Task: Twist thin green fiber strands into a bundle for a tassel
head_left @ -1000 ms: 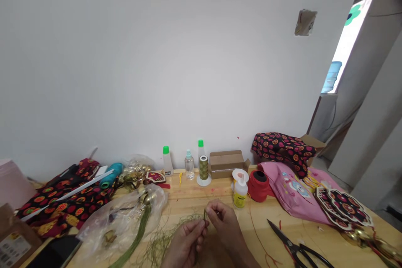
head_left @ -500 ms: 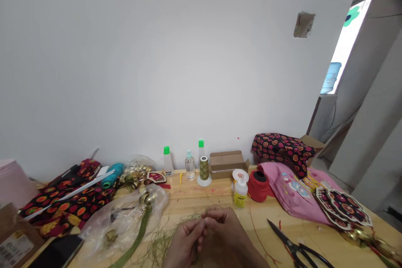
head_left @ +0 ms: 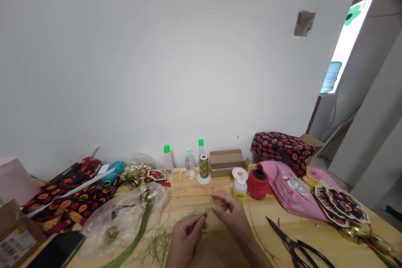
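Note:
My left hand [head_left: 187, 234] pinches a small bunch of thread ends [head_left: 206, 211], which stick up past the thumb and forefinger. The rest of the bunch is hidden by the fingers. Just to the right, my right hand [head_left: 229, 213] is apart from it, fingers spread and nothing in them. Loose olive-green threads [head_left: 158, 243] lie tangled on the wooden table beside my left hand. Further left, a green tassel [head_left: 138, 234] trails from a brass bell [head_left: 147, 196] on a clear plastic bag [head_left: 100, 230].
Black scissors [head_left: 293, 245] lie to the right. Behind my right hand stand a yellow-labelled glue bottle [head_left: 240, 190] and a red thread cone [head_left: 258, 185]. A green thread spool [head_left: 204, 168] and a cardboard box [head_left: 226, 164] line the wall. A phone [head_left: 58, 249] rests at left.
My right hand has come away from my left and opened, moving slightly up and right. The thread ends in my left hand now show.

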{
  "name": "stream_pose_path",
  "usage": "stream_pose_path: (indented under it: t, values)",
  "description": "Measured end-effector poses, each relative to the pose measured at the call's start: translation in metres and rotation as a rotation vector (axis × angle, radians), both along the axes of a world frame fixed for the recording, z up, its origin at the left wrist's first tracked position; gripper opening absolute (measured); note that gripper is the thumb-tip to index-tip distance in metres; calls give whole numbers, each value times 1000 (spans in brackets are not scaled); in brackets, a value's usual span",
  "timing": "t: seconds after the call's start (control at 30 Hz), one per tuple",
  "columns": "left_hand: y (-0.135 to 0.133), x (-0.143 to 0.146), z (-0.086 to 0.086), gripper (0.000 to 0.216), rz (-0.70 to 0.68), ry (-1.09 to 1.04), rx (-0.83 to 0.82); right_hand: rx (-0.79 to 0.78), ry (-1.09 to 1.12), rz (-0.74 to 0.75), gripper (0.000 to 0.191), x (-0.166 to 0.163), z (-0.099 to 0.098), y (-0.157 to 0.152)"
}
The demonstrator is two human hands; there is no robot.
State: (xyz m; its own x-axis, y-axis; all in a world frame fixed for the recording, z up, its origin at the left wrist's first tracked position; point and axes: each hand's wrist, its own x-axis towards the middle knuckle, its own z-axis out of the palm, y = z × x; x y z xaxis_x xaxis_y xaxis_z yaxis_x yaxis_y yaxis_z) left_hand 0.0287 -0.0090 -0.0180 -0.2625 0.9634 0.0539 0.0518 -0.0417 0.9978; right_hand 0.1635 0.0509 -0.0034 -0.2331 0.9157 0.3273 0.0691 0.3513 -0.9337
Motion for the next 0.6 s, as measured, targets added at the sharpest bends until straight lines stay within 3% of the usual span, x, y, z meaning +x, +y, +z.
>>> stream_pose_path:
  t: [0.1,0.23,0.6]
  values:
    - [-2,0,2,19,10,78,42,224,-52,-80,10,5,8,-3]
    - [-3,0,2,17,14,140,67,444,-214,-60,5,4,11,-9]
    - [-6,1,7,20,-16,247,116,468,-317,-47,3,2,10,-10]
